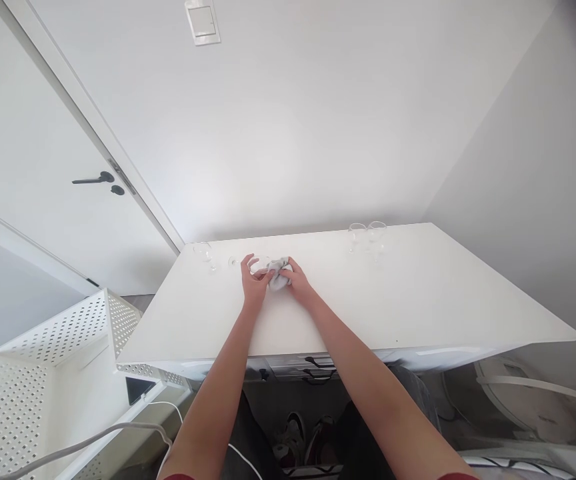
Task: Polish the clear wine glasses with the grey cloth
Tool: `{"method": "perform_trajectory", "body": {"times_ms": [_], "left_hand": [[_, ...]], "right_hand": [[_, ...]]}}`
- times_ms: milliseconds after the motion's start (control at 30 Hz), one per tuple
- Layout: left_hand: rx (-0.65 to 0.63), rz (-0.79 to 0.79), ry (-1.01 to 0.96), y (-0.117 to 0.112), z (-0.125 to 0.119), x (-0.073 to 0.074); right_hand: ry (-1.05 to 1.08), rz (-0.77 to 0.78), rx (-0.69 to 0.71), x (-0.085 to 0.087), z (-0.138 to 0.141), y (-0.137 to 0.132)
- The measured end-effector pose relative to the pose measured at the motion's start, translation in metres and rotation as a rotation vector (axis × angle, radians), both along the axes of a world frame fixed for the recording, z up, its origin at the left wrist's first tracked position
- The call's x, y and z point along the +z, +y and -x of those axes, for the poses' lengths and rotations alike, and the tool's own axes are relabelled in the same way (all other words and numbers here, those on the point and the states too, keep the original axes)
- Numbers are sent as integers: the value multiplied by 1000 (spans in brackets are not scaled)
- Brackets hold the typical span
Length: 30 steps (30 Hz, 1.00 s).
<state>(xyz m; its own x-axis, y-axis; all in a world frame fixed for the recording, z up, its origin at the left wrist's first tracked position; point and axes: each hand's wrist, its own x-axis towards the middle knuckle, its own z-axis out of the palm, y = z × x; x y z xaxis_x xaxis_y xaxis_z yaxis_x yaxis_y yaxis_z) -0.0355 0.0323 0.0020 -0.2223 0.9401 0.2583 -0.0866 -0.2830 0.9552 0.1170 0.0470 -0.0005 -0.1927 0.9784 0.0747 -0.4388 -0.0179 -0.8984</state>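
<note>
A clear stemmed glass [260,263] is tilted on its side above the cabinet top, its foot pointing left. My left hand [254,287] has its fingers curled around the bowl. At the rim, my right hand [299,281] grips a bunched light grey cloth [281,276] and presses it against the glass. How far the cloth reaches inside the bowl, I cannot tell. Another stemmed glass [202,252] stands to the left on the white cabinet top [348,300]. Two more, a glass [357,233] and its neighbour [377,231], stand together at the back right.
Behind the cabinet rises a white wall with a light switch [202,21]. On the left are a door with a dark handle [93,179] and a white perforated shelf unit [18,413] with a cable [103,433]. Drawers with black handles [320,375] face me.
</note>
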Motion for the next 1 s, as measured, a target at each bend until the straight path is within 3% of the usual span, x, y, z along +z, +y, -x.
{"method": "perform_trajectory", "body": {"times_ms": [133,233,400,533,700,800,900,1000], "left_hand": [[46,-44,-26,-1,4,0],[44,-38,-4,-2,4,0],[62,-45,41,-2,6,-2],[33,-30,14,1,8,-5],[11,-23,31,6,9,-9],[-13,-25,24,7,9,-10],[-20,-28,13,8,10,-8],[7,-22,31,8,10,-8]], "right_hand": [[-256,-262,-222,-1,-7,-2],[-328,-376,-262,-2,-12,-4],[-437,-348,-227,-2,-10,-4],[-461,-399,-319,-5,-11,0],[-348,-262,-390,-9,-13,0],[-398,-301,-451,-8,-12,0],[-421,-357,-611,-6,-20,3],[-369,-230,-848,-7,-37,10]]}}
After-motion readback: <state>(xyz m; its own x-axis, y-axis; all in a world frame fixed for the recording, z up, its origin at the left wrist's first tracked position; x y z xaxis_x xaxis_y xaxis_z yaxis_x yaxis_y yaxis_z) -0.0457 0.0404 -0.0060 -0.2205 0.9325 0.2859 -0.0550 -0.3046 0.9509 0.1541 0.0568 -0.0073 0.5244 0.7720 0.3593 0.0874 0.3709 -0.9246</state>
